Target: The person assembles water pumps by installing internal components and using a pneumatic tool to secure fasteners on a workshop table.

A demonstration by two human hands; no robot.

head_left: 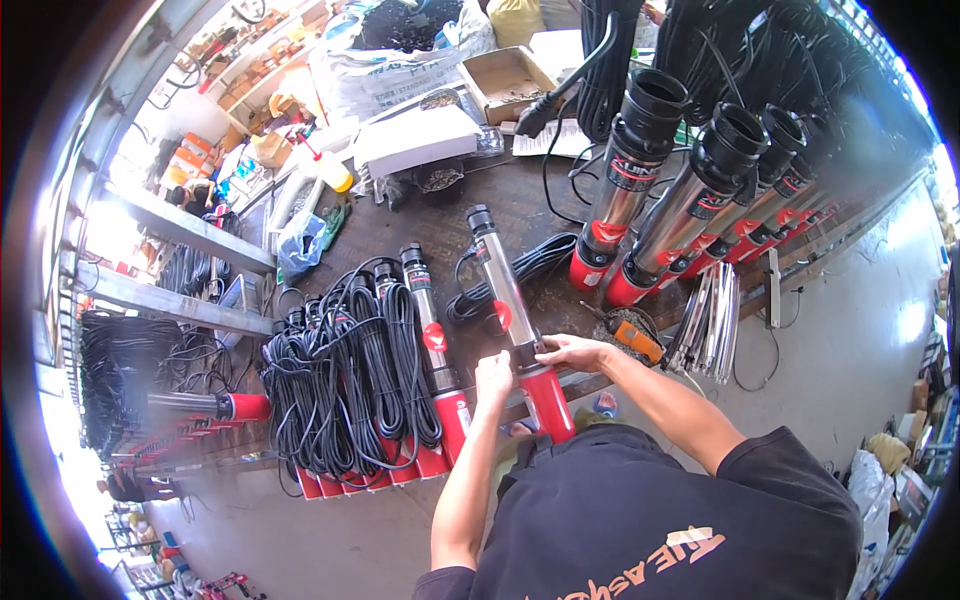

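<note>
A slim submersible pump (508, 295) lies in front of me, steel along its length, with a black top cap and a red lower end pointing toward my body. My left hand (493, 378) is closed in a fist at its left side, by the joint above the red part; whatever it holds is hidden. Across from it, my right hand (575, 352) grips the pump's right side at the dark joint with thumb and fingers. A coiled black cable (520, 275) lies behind the pump. Just left is another steel and red pump (432, 345).
Several pumps with bundled black cables (350, 370) are lined up at left. Thicker pumps (630, 170) stand at right, near steel strips (705, 325) and an orange tool (638, 340). A white box (418, 140), a cardboard box (508, 85) and a yellow bottle (335, 175) occupy the bench's far side.
</note>
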